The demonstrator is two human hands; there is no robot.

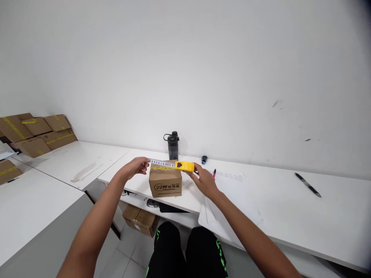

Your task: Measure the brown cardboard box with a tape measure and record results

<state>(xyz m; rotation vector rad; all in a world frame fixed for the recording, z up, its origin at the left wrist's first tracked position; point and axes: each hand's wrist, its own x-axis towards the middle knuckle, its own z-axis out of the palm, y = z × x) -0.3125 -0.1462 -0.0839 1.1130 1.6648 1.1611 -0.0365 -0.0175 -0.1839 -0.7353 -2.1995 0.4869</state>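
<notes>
Biggest risk first: brown cardboard box with black printing (165, 186) sits just beside the near edge of the desk, so a nudge from either forearm could tip it off. Next, yellow plastic tape measure case (185, 166), above the box's right side: right hand (206, 180) grips it from the right, and a loose grip might let it drop onto the lid. Smallest, silver metal tape blade (162, 163) spans the box top, its left end apparently pinched by left hand (138, 166); if the pinch slips, the blade could snap back, and any tilt would skew the reading. Can't tell if blade touches cardboard. Room: plain white wall (203, 77) at far side, a few dark scuffs right. White flat-topped desk (290, 208) in front, stained white table (101, 154) adjoining left, brown taped cartons (33, 133) stacked at far left. Loose white paper sheets (232, 197) lie right of the box, overhanging near edge. Dark translucent bottle (173, 146) stands behind the box; black-and-grey marker (307, 185) lies right, red-and-black pen (214, 173) beside right hand.
</notes>
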